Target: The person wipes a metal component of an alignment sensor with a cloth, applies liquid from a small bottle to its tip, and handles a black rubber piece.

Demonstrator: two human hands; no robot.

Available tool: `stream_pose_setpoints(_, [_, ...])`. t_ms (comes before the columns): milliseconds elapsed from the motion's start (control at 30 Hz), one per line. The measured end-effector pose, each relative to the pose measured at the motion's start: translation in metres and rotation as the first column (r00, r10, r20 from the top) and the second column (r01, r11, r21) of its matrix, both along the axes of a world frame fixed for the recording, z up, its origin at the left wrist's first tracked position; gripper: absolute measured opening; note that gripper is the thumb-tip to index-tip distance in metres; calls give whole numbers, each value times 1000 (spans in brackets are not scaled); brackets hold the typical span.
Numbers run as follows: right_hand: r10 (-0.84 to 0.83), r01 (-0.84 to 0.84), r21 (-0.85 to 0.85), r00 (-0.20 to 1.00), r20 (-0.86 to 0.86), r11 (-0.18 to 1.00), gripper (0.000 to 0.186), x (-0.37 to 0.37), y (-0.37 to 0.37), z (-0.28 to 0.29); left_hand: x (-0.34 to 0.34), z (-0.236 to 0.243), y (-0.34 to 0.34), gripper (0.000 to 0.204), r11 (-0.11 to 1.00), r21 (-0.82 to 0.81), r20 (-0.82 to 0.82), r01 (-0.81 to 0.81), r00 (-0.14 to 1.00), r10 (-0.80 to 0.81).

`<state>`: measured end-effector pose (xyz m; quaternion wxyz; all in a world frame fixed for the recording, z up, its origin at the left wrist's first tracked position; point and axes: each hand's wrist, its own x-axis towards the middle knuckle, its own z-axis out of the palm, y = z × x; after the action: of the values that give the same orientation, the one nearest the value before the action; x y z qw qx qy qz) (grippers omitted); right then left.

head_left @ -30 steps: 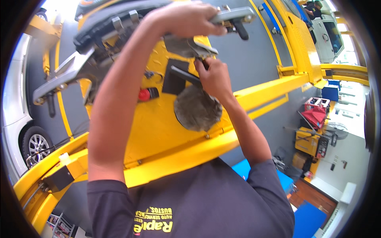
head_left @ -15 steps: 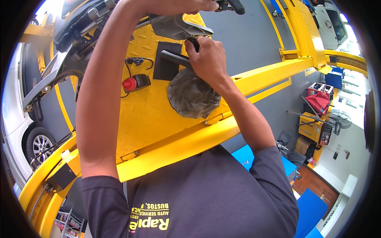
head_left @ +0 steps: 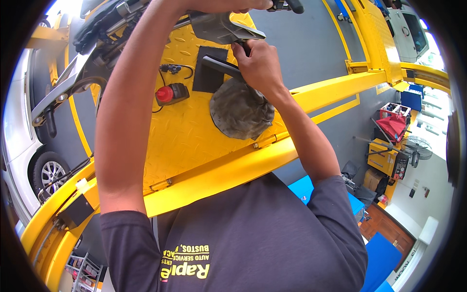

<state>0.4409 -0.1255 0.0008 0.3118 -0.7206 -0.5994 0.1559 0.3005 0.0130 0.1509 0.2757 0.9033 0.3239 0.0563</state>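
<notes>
My right hand (head_left: 260,65) is closed, thumb pressed against the curled fingers, at the lower end of a grey, panel-like part (head_left: 211,28). From beneath this hand a dark bar with a pale edge (head_left: 224,67) sticks out to the left; what lies inside the fist is mostly hidden. My left hand (head_left: 228,5) is cut off by the top edge, above the grey part. Its fingers appear bent beside a black lever-like piece (head_left: 294,6), but their hold is hidden. Just below the right hand lies a crumpled grey, round cloth-like piece (head_left: 241,112) on the yellow plate.
A small black container with a red cap (head_left: 165,93), a dark flat pad (head_left: 206,80) and a cable connector (head_left: 172,69) lie on the yellow tread plate (head_left: 180,146). Metal machine parts (head_left: 63,100) stand left of my left arm. A yellow beam (head_left: 335,90) runs along the right.
The whole view has shifted slightly, so the plate and its things sit a little higher and farther right. Both hands stay at nearly the same places on the parts.
</notes>
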Motion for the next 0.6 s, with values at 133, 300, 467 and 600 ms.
stream_pose_setpoints(133, [-14, 11, -76, 999, -38, 997, 48, 1, -11, 8, 2, -4, 0, 59, 999, 31, 19, 40, 999, -41])
stream_pose_setpoints(300, [-10, -2, -117, 995, -100, 993, 49, 4, -4, 10, 0, 3, -3, 60, 998, -22, 0, 51, 999, -51])
stream_pose_setpoints(467, [-15, 5, -113, 996, -88, 994, 46, 3, -16, 10, 1, -11, 0, 60, 992, 127, 33, -5, 999, 1])
stream_pose_setpoints(600, [-47, 36, -153, 997, -68, 988, 45, 0, -16, 10, -2, 3, -4, 61, 1000, 22, 8, 8, 1000, -8])
